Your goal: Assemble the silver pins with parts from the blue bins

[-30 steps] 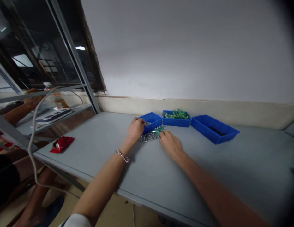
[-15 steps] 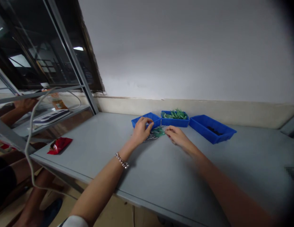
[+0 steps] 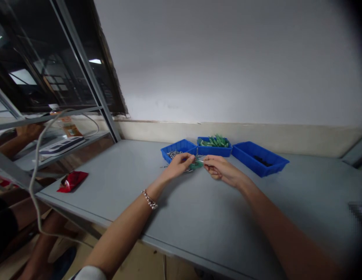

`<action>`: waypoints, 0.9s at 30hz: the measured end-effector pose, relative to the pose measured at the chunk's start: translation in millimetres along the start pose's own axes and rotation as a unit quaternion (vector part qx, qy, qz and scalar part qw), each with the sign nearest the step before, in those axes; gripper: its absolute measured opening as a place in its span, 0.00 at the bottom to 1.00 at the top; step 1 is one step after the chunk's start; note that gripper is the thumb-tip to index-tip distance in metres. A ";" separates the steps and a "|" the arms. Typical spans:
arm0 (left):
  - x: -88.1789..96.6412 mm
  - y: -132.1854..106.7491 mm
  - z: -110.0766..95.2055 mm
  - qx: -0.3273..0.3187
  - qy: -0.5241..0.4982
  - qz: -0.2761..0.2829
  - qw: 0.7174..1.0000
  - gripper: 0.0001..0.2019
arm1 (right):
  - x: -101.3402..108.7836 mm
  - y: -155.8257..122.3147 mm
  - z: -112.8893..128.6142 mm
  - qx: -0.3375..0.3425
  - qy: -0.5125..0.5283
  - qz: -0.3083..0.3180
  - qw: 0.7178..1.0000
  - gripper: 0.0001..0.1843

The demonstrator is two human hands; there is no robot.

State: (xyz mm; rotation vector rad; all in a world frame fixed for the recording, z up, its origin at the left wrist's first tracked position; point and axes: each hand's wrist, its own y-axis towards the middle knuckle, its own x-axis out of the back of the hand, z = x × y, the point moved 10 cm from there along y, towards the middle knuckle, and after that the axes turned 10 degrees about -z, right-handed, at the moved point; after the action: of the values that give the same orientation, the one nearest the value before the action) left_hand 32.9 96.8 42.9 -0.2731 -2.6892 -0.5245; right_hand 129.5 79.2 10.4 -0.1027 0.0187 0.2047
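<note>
My left hand point(image 3: 180, 164) and my right hand point(image 3: 220, 168) meet just above a grey table point(image 3: 198, 210), fingertips almost touching. Both are pinched. Between them runs a thin metal pin point(image 3: 200, 160), and a small green part point(image 3: 196, 165) shows under my left fingers. A little pile of metal pins point(image 3: 187, 170) lies on the table beneath the hands. Right behind stand three blue trays: the left tray point(image 3: 177, 149) holds metal pins, the middle tray point(image 3: 214, 147) green parts, the right tray point(image 3: 260, 158) small dark pieces.
A red packet point(image 3: 72, 181) lies near the table's left edge. To the left is a metal shelf frame point(image 3: 67, 144) with a white cable point(image 3: 37, 163) hanging from it. Another person's arm and legs show at far left. A wall rises behind the trays.
Both hands drew back from the left tray and the pile and came together, pinching small parts between them. The view shifted slightly.
</note>
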 end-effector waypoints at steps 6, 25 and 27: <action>-3.1 -0.5 3.8 0.015 0.017 0.019 1.000 0.16 | -0.8 -3.4 2.3 -0.003 -0.013 0.006 1.000 0.06; 0.4 -20.1 -41.1 -0.234 0.190 -0.092 0.949 0.06 | 10.0 5.2 -5.6 0.008 -0.009 -0.051 0.999 0.13; -0.1 -19.0 -38.0 -0.227 0.198 -0.091 0.949 0.06 | 11.1 5.9 -5.9 0.007 -0.001 -0.051 0.999 0.13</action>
State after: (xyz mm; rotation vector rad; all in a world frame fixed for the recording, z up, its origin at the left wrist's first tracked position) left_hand 40.7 64.5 69.4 -0.0319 -2.1876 -1.1269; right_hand 139.1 86.5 3.6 -0.0895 0.0127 0.1033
